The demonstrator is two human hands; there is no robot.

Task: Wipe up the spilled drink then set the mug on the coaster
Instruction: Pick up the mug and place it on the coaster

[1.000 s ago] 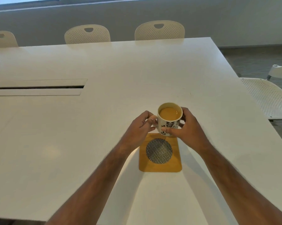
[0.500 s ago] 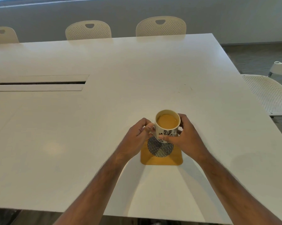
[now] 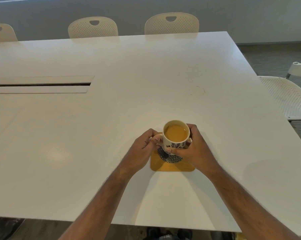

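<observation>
Broad white tabletop [image 3: 111,135] open left, right and beyond the cream leaf-patterned mug [image 3: 176,135]. Mug flanked by left hand [image 3: 142,149] and right hand [image 3: 194,149], over the yellow square coaster [image 3: 170,166]. Long cable slot [image 3: 42,84] far left. Perforated cream chairs [image 3: 171,24] lining far edge.

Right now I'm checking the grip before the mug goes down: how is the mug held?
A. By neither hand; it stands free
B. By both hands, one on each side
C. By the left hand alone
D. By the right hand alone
B: the left hand and right hand both curl around the mug above the coaster.
</observation>
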